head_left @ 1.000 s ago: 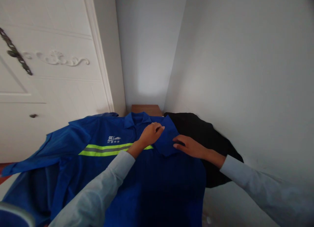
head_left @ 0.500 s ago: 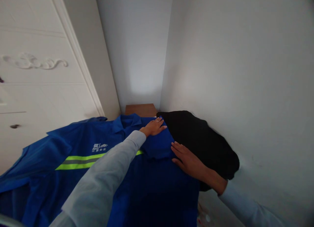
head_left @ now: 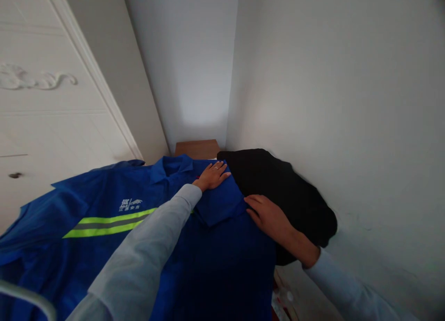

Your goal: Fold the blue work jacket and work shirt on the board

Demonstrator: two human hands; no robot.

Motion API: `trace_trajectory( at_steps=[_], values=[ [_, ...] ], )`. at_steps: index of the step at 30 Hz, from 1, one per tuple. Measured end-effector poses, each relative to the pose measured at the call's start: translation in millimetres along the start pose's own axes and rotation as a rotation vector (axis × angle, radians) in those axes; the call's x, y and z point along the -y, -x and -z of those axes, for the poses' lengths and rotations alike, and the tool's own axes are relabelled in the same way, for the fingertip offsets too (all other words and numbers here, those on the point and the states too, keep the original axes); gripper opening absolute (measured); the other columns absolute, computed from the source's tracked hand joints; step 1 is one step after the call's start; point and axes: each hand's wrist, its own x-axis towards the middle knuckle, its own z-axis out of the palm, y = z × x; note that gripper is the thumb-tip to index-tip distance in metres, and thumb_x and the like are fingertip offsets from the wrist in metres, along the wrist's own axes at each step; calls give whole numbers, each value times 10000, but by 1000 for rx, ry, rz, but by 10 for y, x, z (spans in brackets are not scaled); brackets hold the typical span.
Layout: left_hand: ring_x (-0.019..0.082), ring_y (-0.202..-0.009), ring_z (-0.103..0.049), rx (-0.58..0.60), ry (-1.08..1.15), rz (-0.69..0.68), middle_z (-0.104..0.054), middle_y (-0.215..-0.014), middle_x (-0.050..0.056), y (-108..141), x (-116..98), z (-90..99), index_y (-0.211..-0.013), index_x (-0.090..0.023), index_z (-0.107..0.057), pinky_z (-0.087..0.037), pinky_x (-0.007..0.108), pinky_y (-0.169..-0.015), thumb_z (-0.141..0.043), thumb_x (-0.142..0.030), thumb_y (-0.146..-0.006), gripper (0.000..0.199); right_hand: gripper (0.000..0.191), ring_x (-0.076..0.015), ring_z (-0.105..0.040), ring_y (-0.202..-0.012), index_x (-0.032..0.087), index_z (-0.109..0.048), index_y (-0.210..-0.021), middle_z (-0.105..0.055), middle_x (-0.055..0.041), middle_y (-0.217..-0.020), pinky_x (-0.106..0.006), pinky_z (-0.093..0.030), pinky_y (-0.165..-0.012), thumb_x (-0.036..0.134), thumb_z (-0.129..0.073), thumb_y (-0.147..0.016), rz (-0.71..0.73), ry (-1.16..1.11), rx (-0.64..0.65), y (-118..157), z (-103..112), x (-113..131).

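Observation:
A blue work shirt (head_left: 114, 191) with a collar, white logo and yellow-green and grey stripe lies spread out. Its sleeve on the right is folded inward over the body. My left hand (head_left: 212, 175), with a ring on one finger, rests flat on the folded part near the shoulder, fingers spread. At the fold's right edge my right hand (head_left: 269, 218) touches the cloth, its fingers extended and slightly bent. Black cloth (head_left: 278, 182) lies beyond and to the right, partly beneath the blue shirt.
A white cabinet (head_left: 69, 126) with carved trim and a dark knob stands at the left. Behind the shirt is a brown wooden piece (head_left: 196, 149) in the corner. A pale wall (head_left: 330, 103) rises at the right. A curved light bar (head_left: 31, 297) shows at bottom left.
The camera view has shifted slightly. The folded sleeve's lower corner looks flatter and more pointed. My right hand has drawn back a little from the folded cloth, and its fingers are closer together.

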Motion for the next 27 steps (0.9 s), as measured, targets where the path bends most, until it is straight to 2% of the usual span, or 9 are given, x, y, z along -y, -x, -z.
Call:
trace_trajectory(
  at_steps=[4,7,12,19,21,24,27],
  values=[
    [292,-1556,-250,10,9,7,-314,-1665,167,15,-11,11,-1575,-133,-349,-198,499,-1257,-191,-579,-1042,712,209,-249,-686,-920,200,-750,-953,-737,-102,-1018,-400,-597,-818,165,-545,-972,73,94,75,-85,72,0],
    [289,-1552,-261,-2,10,6,-337,-1656,162,17,-14,9,-1568,-145,-367,-205,497,-1255,-194,-568,-1046,694,231,-235,-669,-875,200,-724,-893,-726,-95,-970,-386,-576,-806,167,-517,-988,117,122,47,-58,90,-21],
    [282,-1551,-266,-12,8,1,-354,-1652,146,3,-1,-15,-1571,-160,-365,-213,498,-1251,-190,-559,-1048,681,222,-238,-670,-902,200,-713,-943,-733,-98,-1003,-397,-572,-832,193,-499,-1000,173,49,1,27,105,-88],
    [289,-1554,-254,-13,35,-1,-334,-1662,138,-12,17,-32,-1577,-162,-354,-199,512,-1253,-169,-576,-1046,699,174,-274,-688,-997,194,-701,-931,-737,-126,-1088,-454,-576,-902,171,-530,-954,119,24,62,-60,217,-39],
    [289,-1553,-255,-9,33,4,-335,-1662,137,-6,9,-22,-1576,-162,-356,-197,505,-1255,-167,-576,-1046,699,206,-288,-686,-1069,183,-708,-1051,-731,-139,-1168,-471,-573,-939,160,-538,-937,95,21,49,-90,206,-34],
    [290,-1552,-258,-1,33,7,-337,-1662,138,4,-5,-6,-1573,-160,-361,-198,495,-1257,-169,-576,-1045,699,356,-314,-673,-1162,161,-664,-1268,-696,-165,-1307,-502,-566,-977,166,-543,-933,96,63,63,-113,142,-36],
    [284,-1549,-267,-7,24,7,-346,-1657,144,5,-9,-1,-1567,-158,-370,-200,488,-1256,-165,-582,-1044,704,326,-318,-698,-1138,164,-710,-1218,-704,-163,-1314,-497,-581,-945,168,-504,-965,116,134,112,-114,77,-43]
  ],
)
